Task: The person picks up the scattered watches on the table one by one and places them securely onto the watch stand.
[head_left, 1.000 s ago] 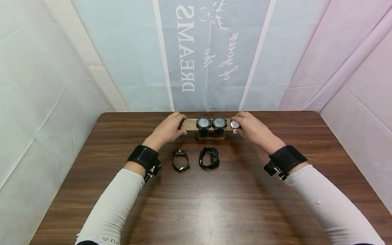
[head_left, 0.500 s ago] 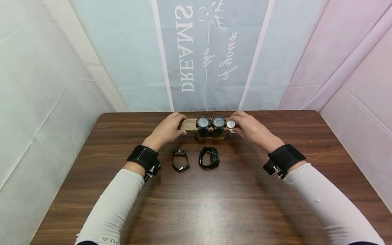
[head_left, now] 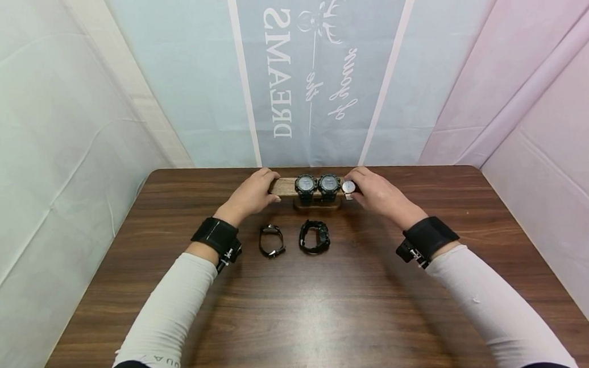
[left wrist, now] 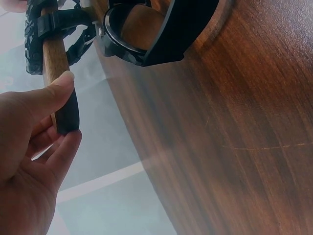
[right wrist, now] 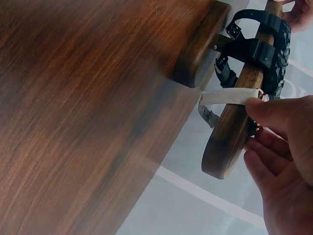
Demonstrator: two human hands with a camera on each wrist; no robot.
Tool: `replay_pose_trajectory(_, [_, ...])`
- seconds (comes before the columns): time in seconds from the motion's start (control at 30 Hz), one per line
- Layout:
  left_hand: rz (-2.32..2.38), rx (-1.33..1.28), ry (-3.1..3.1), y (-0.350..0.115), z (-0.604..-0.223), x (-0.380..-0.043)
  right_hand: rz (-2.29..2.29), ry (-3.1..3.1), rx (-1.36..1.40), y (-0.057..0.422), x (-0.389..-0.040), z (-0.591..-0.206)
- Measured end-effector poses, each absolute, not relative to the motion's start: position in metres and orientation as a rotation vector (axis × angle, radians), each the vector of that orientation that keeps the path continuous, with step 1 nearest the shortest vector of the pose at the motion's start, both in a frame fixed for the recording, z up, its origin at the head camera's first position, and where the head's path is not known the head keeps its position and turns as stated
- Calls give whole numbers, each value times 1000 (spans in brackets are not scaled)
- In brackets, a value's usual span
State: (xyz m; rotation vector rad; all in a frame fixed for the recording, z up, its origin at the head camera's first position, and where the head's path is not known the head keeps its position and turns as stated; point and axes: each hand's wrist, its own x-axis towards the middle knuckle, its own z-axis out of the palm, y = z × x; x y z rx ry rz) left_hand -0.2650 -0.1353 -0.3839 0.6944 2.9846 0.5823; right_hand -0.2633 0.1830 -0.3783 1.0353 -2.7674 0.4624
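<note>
At the table's far edge stands a wooden watch stand [head_left: 283, 188], its crossbar raised over a base [right wrist: 200, 49]. My left hand [head_left: 251, 195] grips the bar's left end, with thumb and fingers on opposite sides in the left wrist view. Two chunky black watches, the left one [head_left: 305, 184] and the right one [head_left: 328, 184], hang side by side mid-bar. Right of them sits a watch with a white strap [right wrist: 230, 96] and a pale round dial. My right hand [head_left: 379, 194] pinches this watch, thumb on the strap; its fingers partly hide the case.
On the table [head_left: 304, 320], nearer me than the stand, lie a slim black watch [head_left: 271, 241] and a chunky black watch [head_left: 315, 237], each strap forming a loop. A printed cloth [head_left: 204, 70] hangs behind the table, and pale cloth walls rise at both sides.
My right hand has shifted the white-strapped watch slightly left along the bar, closer to the black watches. My left hand has kept its place on the bar's end.
</note>
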Motion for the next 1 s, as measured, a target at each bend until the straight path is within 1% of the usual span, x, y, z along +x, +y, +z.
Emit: replay_pose_trajectory(1.0, [566,686,2978,-134,-385,-267,505,-2738,1094,190,-268,-385])
